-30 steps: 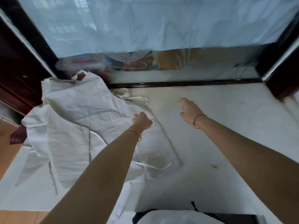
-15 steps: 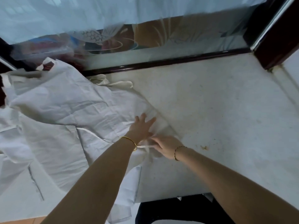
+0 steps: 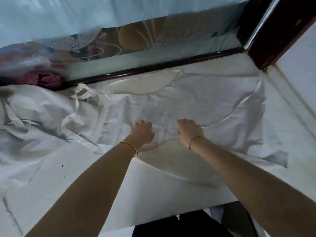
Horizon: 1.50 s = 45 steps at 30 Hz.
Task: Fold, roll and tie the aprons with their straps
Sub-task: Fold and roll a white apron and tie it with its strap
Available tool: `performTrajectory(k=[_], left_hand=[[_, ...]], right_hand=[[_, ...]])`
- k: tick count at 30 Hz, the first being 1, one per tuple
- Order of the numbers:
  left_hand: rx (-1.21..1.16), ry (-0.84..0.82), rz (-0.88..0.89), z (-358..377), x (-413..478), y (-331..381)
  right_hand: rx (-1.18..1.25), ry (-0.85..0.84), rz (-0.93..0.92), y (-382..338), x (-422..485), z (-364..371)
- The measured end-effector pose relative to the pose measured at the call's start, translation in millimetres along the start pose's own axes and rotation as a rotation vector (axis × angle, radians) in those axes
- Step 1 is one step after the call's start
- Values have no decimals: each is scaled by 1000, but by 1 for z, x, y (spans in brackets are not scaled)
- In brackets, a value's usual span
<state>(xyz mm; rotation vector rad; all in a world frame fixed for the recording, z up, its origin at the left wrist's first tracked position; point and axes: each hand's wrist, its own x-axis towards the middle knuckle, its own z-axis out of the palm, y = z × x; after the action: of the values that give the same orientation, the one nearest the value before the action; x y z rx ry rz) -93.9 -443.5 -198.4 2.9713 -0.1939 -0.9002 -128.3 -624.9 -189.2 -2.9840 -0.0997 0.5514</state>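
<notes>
Two hands: both reach forward onto one white apron (image 3: 196,103) spread across the counter (image 3: 153,189).
Left hand (image 3: 142,132): knuckles up, fingers curled down into the cloth near the apron's middle; it looks bunched on fabric, though the fingertips are hidden, so I cannot tell whether they pinch it.
Right hand (image 3: 190,131): just beside the left, also curled, its grip closed on a crumpled ridge of the apron.
Apron position: it lies under and ahead of both hands, running from the dark window frame (image 3: 153,67) down toward the near counter edge, with its right side reaching the wall corner.
Straps (image 3: 89,94): a tangled knot of pale tape sits left of the hands, near the frame, well apart from either grip.
More aprons (image 3: 37,115): a rumpled white heap fills the left of the counter.
Wrists: a gold bangle (image 3: 130,147) on the left, a thin cord bracelet (image 3: 193,141) on the right.
</notes>
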Motion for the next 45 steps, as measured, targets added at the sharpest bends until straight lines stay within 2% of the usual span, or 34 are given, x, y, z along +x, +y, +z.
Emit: performTrajectory(k=[2,5,8,11,13,14,16,19,22,24,25,26,28,31,32,34,36,38,39,41,43,45], left_hand=[[-84,-68,13,1,-6,12],[-111,-262,109,3,-16,32],[-139,-280,242,8,-19,56],[-189,-267,286,21,-24,80],[-138,-259,292,30,-26,90],[-124,-257,310,32,-27,93],[-155,-283,365,26,-27,95],[-322,-426,422,1,-24,91],[-467,-536,390,-28,-20,87],[-566,-546,339,-46,-16,84],[-621,-520,307,-55,-14,82],[-679,-494,272,-66,-10,78],[-721,-454,221,-88,-2,63],[-550,-343,164,-109,15,28],[-491,-324,132,-112,21,16],[-370,-282,112,-112,29,1],[-355,-162,130,-105,34,-3],[-410,-29,126,-96,32,-2],[-423,24,128,-88,33,-2],[-233,106,119,-73,34,-8],[-26,230,104,-59,31,-19],[11,343,96,-49,24,-28]], right_hand=[[58,-57,33,17,-6,16],[160,-65,86,58,-12,26],[255,-96,35,75,-20,30],[320,34,25,76,-33,36],[288,149,113,78,-44,36],[255,147,160,81,-48,36],[215,57,227,87,-52,28],[238,-177,187,100,-44,5],[312,-606,77,114,-22,-25],[159,-833,124,115,-3,-52],[48,-830,148,113,9,-70],[-53,-719,159,110,21,-90],[-123,-299,192,101,45,-127],[-115,313,318,90,70,-165],[-167,435,317,88,80,-170],[-188,575,275,85,97,-166],[-97,628,201,74,104,-145],[-80,577,76,56,98,-111],[-97,521,17,47,90,-93],[-98,327,-25,38,75,-59],[-76,121,29,40,68,-32],[-41,-25,79,42,59,-16]])
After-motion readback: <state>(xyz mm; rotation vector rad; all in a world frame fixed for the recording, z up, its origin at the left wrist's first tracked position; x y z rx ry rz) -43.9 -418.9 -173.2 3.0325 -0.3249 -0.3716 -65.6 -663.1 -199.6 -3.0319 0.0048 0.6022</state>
